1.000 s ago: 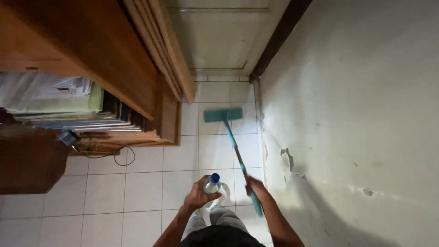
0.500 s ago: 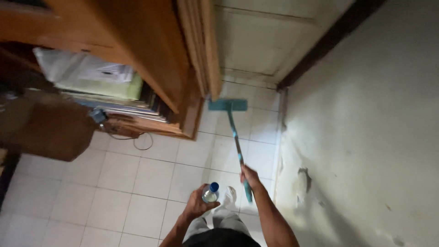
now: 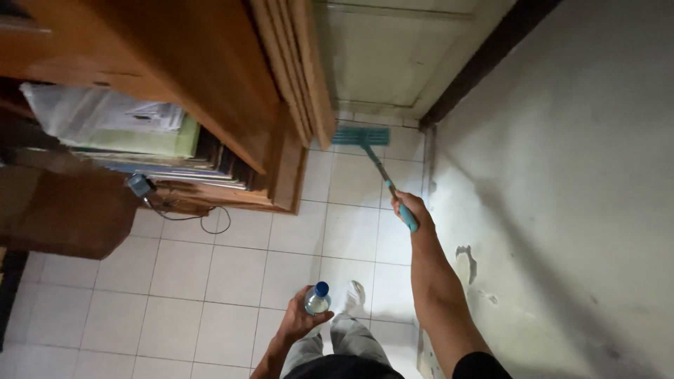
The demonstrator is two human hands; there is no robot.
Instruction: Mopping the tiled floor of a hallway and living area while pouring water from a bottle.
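While your right hand [image 3: 406, 208] is closed around the teal handle of the flat teal mop [image 3: 360, 135], its pad lies on the white tiled floor [image 3: 210, 281] at the far end, touching the foot of the pale door [image 3: 379, 56] and just beside the corner of the wooden cabinet [image 3: 210, 77]. At that reach, one hand could let the pad catch on the cabinet or door. Your left hand [image 3: 298, 323] wraps the clear plastic bottle with the blue cap [image 3: 316, 300]; a loosening hold could drop it onto the tiles.
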